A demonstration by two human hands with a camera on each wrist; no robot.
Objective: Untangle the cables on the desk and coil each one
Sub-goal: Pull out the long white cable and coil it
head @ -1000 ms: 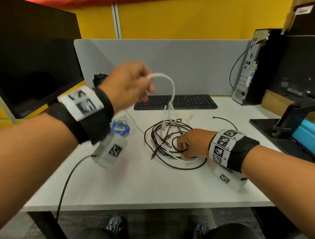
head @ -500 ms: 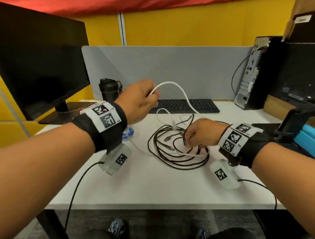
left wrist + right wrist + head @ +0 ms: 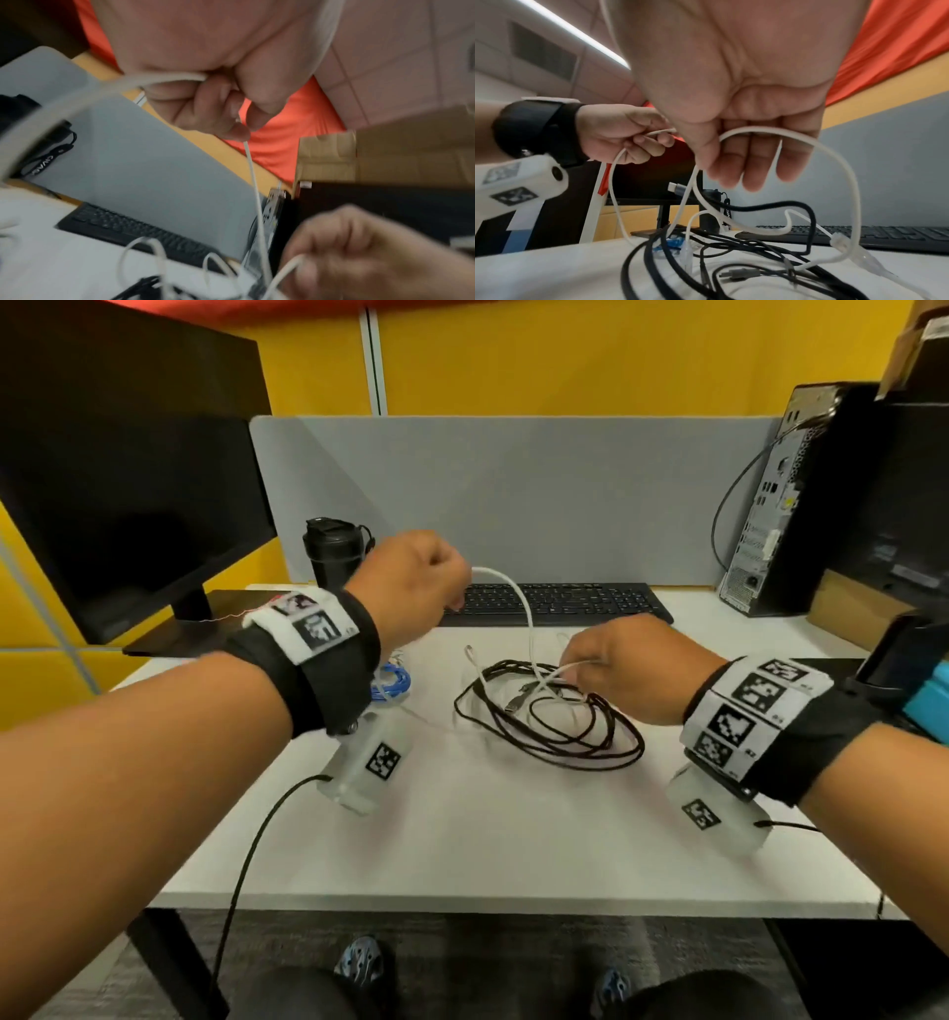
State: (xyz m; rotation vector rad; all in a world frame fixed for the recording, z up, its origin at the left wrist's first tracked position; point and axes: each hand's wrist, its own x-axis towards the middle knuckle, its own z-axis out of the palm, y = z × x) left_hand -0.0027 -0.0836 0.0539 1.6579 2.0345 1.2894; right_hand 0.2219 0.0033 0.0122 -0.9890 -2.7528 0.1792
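A white cable (image 3: 519, 593) arcs between my two hands above the desk (image 3: 488, 839). My left hand (image 3: 416, 582) is raised and grips one stretch of it in curled fingers (image 3: 205, 105). Lower and to the right, my right hand (image 3: 621, 665) pinches another stretch just above the tangle; the cable loops across its fingers (image 3: 752, 158). More of the white cable, with a clear plug (image 3: 841, 241), is threaded through a loose pile of black cables (image 3: 513, 726) lying on the desk. A metal-tipped black plug (image 3: 741, 274) lies in the pile.
A small blue coiled cable (image 3: 394, 683) lies left of the pile. Behind are a black keyboard (image 3: 560, 603), a black bottle (image 3: 331, 552) and a grey partition. A monitor (image 3: 128, 505) stands at the left, a computer tower (image 3: 770, 505) at the right.
My left hand has come down lower with the white cable. My right hand has risen off the black pile, lifting a stretch of the white cable.
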